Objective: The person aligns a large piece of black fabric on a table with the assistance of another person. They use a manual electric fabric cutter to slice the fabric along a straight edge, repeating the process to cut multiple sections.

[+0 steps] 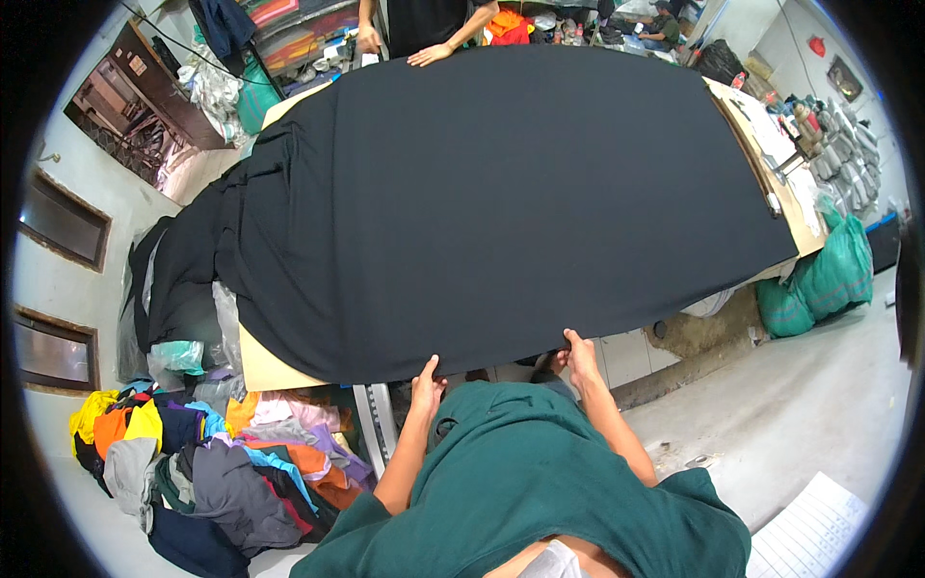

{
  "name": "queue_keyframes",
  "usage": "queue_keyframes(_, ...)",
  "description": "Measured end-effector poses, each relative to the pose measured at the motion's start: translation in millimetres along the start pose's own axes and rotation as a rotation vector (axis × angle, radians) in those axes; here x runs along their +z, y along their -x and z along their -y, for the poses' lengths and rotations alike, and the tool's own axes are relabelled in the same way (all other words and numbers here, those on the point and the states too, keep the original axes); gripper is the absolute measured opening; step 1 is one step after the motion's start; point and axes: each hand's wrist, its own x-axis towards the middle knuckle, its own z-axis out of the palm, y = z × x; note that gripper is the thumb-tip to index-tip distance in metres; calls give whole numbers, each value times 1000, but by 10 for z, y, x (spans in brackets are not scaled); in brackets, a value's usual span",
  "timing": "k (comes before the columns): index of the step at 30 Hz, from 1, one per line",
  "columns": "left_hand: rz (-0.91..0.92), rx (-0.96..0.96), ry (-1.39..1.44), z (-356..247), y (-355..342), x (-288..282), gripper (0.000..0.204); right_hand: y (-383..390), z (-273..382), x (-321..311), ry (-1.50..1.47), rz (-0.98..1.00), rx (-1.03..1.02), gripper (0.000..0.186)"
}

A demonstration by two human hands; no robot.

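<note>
A wide sheet of black fabric (540, 202) lies spread over a large table (279, 362), smooth across the middle and bunched in folds at the left. My left hand (428, 385) pinches its near edge, thumb on top and fingers curled below. Farther right along the same edge, my right hand (579, 358) grips the cloth in a similar way, its lower fingers partly hidden. Across the table stands a co-worker in a dark top; one of that person's hands (431, 55) rests flat on the fabric's far edge, and the other hand (369, 39) is beside it to the left.
Colourful garments (231, 472) are heaped on the floor at left. A long dark bar (750, 154) and tools lie at the table's right end, near grey cones or rolls (848, 159). Green sacks (819, 279) stand below that corner. Ruled paper (814, 530) shows at lower right.
</note>
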Motion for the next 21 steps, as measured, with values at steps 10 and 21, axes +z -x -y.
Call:
queue_keyframes(10,-58,66,-193,-31,73,-14,42,87,93,58,37,-55,59,34)
queue_keyframes(21,-35,64,-165,-130,31,50,49,-94,224,165,-10,13,63,38)
